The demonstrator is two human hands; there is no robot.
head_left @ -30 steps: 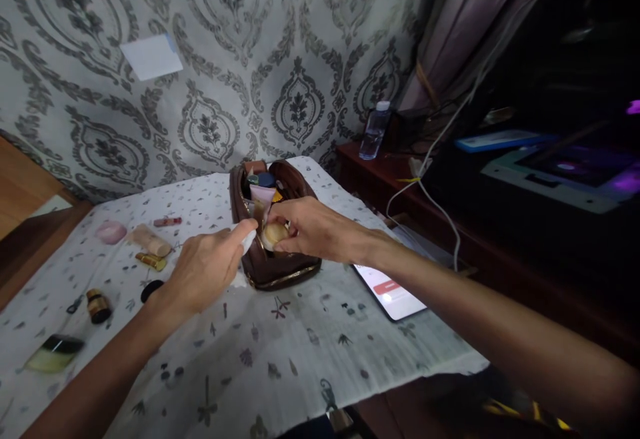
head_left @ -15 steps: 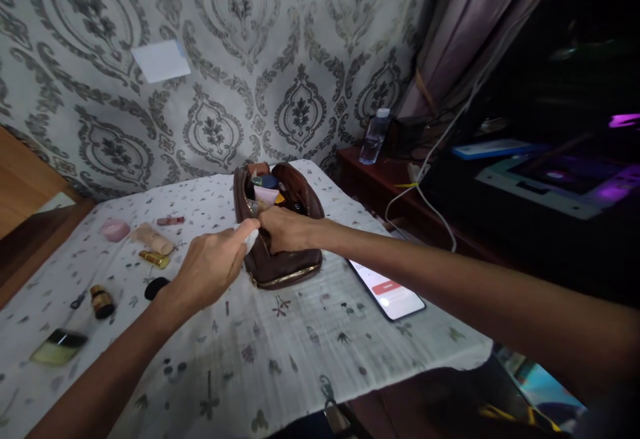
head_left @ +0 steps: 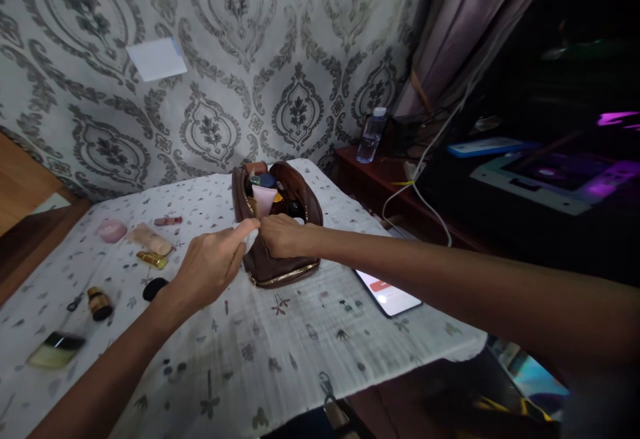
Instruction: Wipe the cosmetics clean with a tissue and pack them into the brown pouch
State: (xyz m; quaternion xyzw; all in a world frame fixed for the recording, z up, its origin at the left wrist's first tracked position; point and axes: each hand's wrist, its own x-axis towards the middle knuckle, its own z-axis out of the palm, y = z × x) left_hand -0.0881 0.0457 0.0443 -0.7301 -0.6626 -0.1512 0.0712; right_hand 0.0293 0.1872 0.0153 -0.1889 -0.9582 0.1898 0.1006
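A brown zippered toiletry bag point(head_left: 280, 269) stands open on the patterned cloth. Inside it show a pale pink tube point(head_left: 263, 200), a blue round lid point(head_left: 268, 180) and several dark items. My right hand point(head_left: 286, 235) is closed at the bag's near opening; its fingertips are hidden, so what they grip cannot be made out. Just left of the bag, my left hand point(head_left: 213, 262) is closed around a small white object point(head_left: 251, 239), mostly covered by the fingers. The two hands almost touch.
Left on the cloth point(head_left: 280, 372) lie a pink jar point(head_left: 111, 230), a beige tube point(head_left: 151, 239), a gold tube point(head_left: 151, 260), a black round item point(head_left: 155, 289), a gold-and-black bottle point(head_left: 99, 303) and a glass bottle point(head_left: 56, 349). A phone point(head_left: 395, 300) lies under my right forearm. A water bottle point(head_left: 371, 135) stands behind.
My right hand has drawn slightly back toward the bag's near side, leaving more of the pink tube and dark items in sight. My left hand stays nearly in place.
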